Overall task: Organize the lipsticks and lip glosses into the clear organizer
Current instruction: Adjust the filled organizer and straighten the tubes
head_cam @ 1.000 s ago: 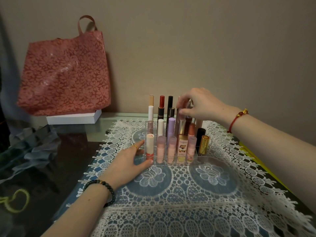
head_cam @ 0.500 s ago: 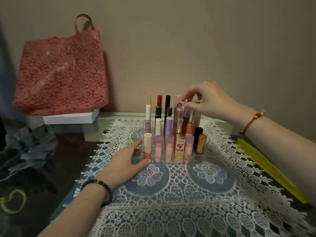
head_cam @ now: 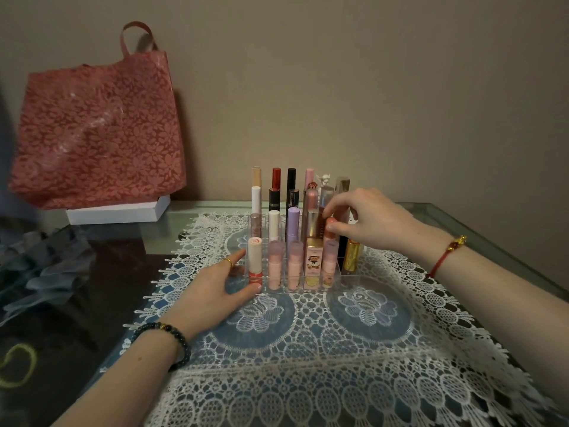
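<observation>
Organizer, six front tubes; right hand around coral tube.

Left hand: gold ring; at its 7 o'clock, wrist bracelet of dark round beads with one gold bead. Right hand: at its 4 o'clock, red cord bracelet bearing gold charm.

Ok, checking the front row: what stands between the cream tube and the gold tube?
Head view: a pink tube, a second pink tube, a square gold-topped lipstick, then a third pink tube.
</observation>
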Motion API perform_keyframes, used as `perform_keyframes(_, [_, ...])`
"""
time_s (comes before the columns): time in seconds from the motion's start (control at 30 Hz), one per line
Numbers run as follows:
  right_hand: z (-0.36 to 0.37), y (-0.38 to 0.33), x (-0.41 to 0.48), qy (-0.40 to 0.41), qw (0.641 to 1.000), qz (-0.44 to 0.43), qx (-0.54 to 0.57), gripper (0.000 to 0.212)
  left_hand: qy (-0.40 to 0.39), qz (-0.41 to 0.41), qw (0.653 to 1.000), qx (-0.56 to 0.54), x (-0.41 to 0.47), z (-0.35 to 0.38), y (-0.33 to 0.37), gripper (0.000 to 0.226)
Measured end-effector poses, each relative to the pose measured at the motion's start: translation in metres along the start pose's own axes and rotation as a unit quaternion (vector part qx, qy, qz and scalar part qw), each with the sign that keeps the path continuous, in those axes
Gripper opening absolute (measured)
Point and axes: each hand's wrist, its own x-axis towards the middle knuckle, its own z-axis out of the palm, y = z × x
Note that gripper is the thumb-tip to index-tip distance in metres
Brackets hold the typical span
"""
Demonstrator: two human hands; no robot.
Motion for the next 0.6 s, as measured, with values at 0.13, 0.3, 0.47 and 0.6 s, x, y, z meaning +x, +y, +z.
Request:
perform_keyframes(0.13, [0.0005,-0.0002,0.0029,0.000,1.000,0.006,0.006,0.015,-0.001,0.008,1.000,0.007,0.0006,-0.0004,-0.0007,0.074])
perform_keyframes(0.3, [0.0025,0.0002,0.0048,0.008,1.000,0.007,0.007,0.014,0.004,0.004,1.000,0.005,0.0005,-0.0002,-0.0008,0.075])
perform_keyframes(0.47, [0.0033,-0.0002,0.0059,0.010,1.000,0.008,0.017,0.013,0.004,0.006,1.000,0.009,-0.0006,-0.0002,0.0005,0.074])
perform_keyframes(0.6, [0.0027,0.0000,0.0063,0.005,1.000,0.009,0.023,0.014,0.001,0.009,1.000,0.015,-0.0006,-0.0013,0.0007,0.074])
